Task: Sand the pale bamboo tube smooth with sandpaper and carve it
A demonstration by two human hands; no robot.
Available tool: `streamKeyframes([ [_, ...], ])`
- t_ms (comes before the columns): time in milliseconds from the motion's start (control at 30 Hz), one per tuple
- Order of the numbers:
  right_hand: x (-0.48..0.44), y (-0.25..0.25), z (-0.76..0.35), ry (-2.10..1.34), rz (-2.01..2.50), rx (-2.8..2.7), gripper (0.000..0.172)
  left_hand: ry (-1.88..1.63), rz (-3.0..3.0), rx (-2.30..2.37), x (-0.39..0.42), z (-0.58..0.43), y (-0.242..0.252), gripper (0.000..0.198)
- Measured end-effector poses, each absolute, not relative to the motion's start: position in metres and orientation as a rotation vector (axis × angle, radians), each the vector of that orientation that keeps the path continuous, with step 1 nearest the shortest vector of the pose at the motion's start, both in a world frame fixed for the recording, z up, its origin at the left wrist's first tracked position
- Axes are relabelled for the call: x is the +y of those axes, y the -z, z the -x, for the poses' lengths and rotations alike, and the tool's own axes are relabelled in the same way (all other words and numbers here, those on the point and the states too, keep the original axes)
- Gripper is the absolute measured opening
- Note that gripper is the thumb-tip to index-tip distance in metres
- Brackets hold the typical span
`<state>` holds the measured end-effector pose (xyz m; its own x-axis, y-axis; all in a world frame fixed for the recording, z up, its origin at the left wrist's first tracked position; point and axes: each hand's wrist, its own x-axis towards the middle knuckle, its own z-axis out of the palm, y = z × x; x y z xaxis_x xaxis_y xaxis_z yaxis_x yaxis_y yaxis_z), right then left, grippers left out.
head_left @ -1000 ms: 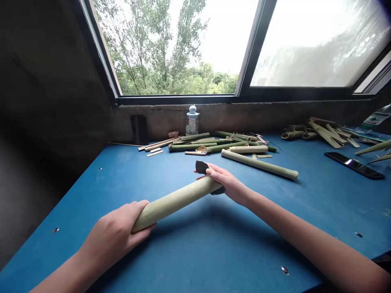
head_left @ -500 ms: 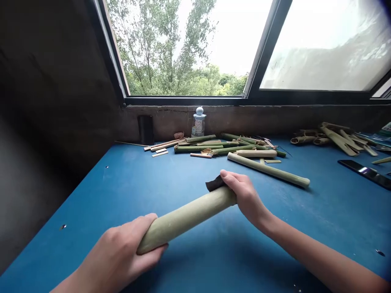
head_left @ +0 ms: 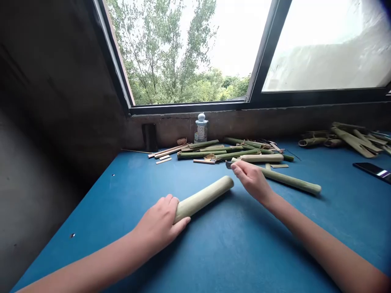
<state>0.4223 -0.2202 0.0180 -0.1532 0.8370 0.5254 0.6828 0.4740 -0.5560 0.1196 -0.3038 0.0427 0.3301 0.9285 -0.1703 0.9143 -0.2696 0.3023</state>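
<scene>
Outside, green trees fill a wide window in dark frames, and below it runs a rough concrete sill. A long blue table stretches under the sill. Along its far side lies a loose pile of green bamboo lengths mixed with pale flat strips, and further right sits a second heap of split bamboo pieces near a black phone. A glass jar with a pale blue lid stands by the sill. Nearer, a long bamboo stalk lies on the table, its far end running in toward the pile. The pale bamboo tube lies on the blue surface, angled toward the pile, with the left hand wrapped broadly over its near end — a full, curled grip. Just beside the tube's far end, the right hand is in a narrow pinch, thumb and fingers closed on a small dark scrap — too little shows to tell what it is
</scene>
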Motion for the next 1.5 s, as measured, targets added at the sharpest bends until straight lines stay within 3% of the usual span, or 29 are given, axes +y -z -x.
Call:
streamKeyframes([
  [133, -0.211, 0.011, -0.410, -0.245, 1.220, -2.084, 0.039, -0.133, -1.904, 1.254, -0.237, -0.098, -0.042, 0.053],
  [233, -0.209, 0.020, -0.404, -0.245, 1.189, -2.187, 0.040, -0.438, -2.129, 1.750, -0.148, -0.051, -0.039, 0.044],
  [333, -0.208, 0.018, -0.407, -0.208, 1.185, -2.252, 0.037, -0.555, -2.062, 2.368, -0.067, 0.001, -0.031, 0.056],
  [500, -0.211, 0.012, -0.410, -0.190, 1.148, -2.368, 0.049, -0.365, -2.032, 2.393, -0.002, 0.047, -0.005, 0.067],
  [667, -0.209, 0.015, -0.410, -0.250, 1.089, -2.411, 0.051, -0.318, -2.041, 2.353, 0.020, 0.062, 0.010, 0.070],
  [1033, -0.223, 0.017, -0.375, -0.050, 0.977, -2.415, 0.040, -0.339, -1.948, 2.446, 0.030, 0.048, 0.014, 0.069],
  [1333, -0.212, 0.000, -0.412, -0.383, 1.039, -2.494, 0.064, -0.375, -2.024, 2.448, 0.026, 0.045, 0.016, 0.073],
  [1500, -0.195, 0.007, -0.425, -0.383, 1.090, -2.461, 0.048, -0.383, -2.047, 2.469, 0.024, 0.043, 0.015, 0.072],
])
